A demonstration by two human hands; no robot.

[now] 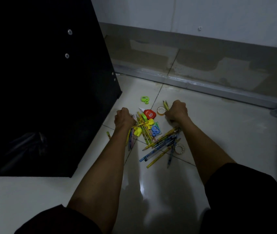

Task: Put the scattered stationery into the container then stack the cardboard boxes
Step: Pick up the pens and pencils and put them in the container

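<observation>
Operator: Hands, two. How is each closed?

Legend: Your left hand [125,118] is fisted round a bundle of pencils [130,138], whose slim shafts trail back under your wrist. Your right hand [177,111] is fisted round a second bundle [165,104], and two sharpened tips show past your knuckles.

Operator: Loose stationery: where, and how many?

Legend: It lies on the glossy white floor tiles [227,132] between your fists.
- Two translucent ring-shaped tape rolls: one [161,110] just beside your right hand, the other [179,148] at the heap's near edge.
- One green plastic sharpener [145,99], farthest from you and apart from the rest.
- One red rounded plastic case [149,114].
- One blue plastic sharpener [156,130].
- Two yellow plastic pieces [149,123], of unclear shape.
- One crossed heap of loose pencils [161,146], printed yellow and blue. There are about a dozen, but you cannot count them exactly.
- One short yellow stub [108,134] beside your left forearm.

Operator: Surroundings?

Legend: One matt black cabinet [50,81] with round metal fasteners stands to your left.
</observation>
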